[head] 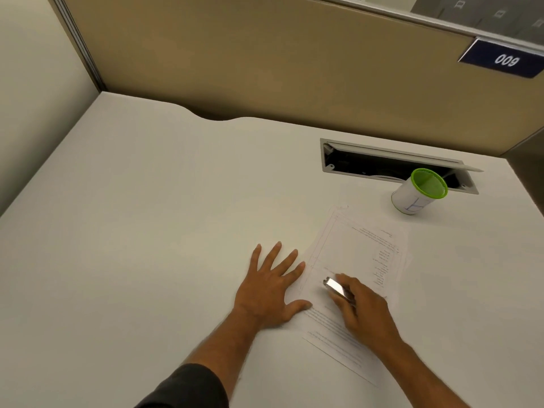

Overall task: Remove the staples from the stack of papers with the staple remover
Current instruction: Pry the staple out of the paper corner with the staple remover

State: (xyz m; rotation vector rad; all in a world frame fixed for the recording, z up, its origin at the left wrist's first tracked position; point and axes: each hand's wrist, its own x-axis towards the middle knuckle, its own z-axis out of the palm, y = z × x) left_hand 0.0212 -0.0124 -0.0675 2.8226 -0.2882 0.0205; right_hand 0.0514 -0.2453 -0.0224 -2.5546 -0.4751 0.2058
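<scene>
A stack of printed white papers [359, 254] lies on the white desk [147, 231], right of centre, turned at an angle. My left hand [272, 285] rests flat with fingers spread, its thumb and fingertips touching the papers' left edge. My right hand [363, 307] lies over the lower middle of the stack and grips a shiny metal staple remover [335, 287], whose jaws point up and left over the page. No staple is visible at this size.
A green-rimmed mesh pen cup [421, 191] wrapped in white paper stands behind the papers. An open cable tray [382, 163] is cut into the desk at the back right. Tan partition walls [265, 60] close the desk's back and left.
</scene>
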